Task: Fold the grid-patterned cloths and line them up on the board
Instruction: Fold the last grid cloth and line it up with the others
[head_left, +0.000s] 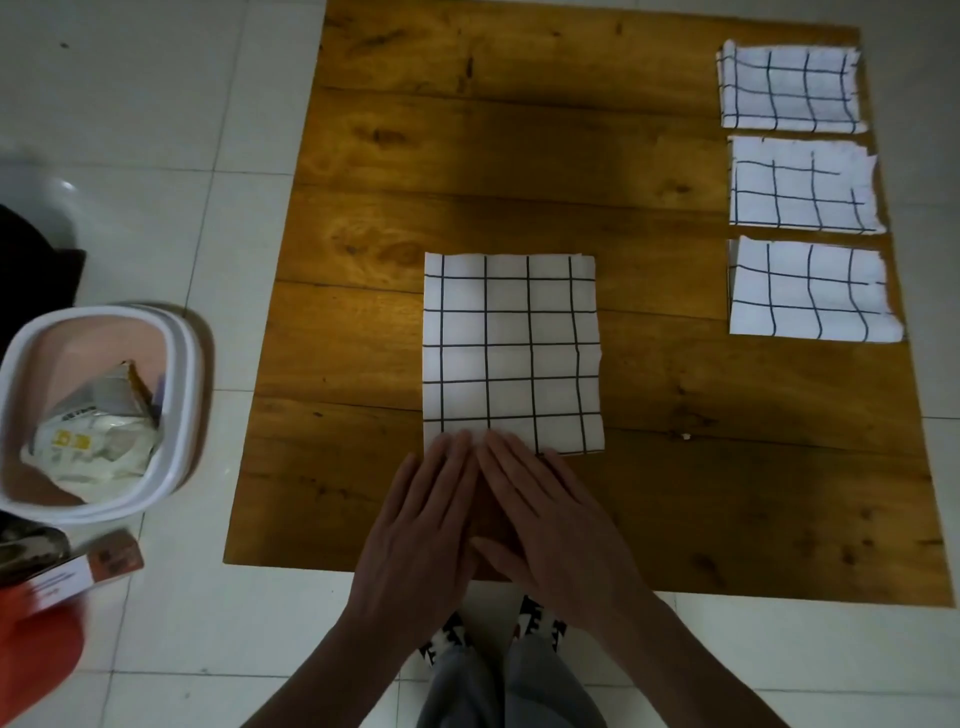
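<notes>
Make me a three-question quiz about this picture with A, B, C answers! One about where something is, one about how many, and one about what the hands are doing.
1. Where is the white bin?
A. On the floor left of the board
B. On the board
C. Right of the board

2. How many small folded cloths lie in a line along the board's right side?
A. One
B. Three
C. Five

3. How are the hands placed?
A. Curled into fists
B. Pinching a corner
C. Flat, fingers straight

Answers:
1 A: the bin stands on the tiles beside the wooden board.
2 B: top cloth, middle cloth, near cloth.
3 C: the left hand and right hand lie flat, fingertips on the near edge of the big cloth.
</notes>
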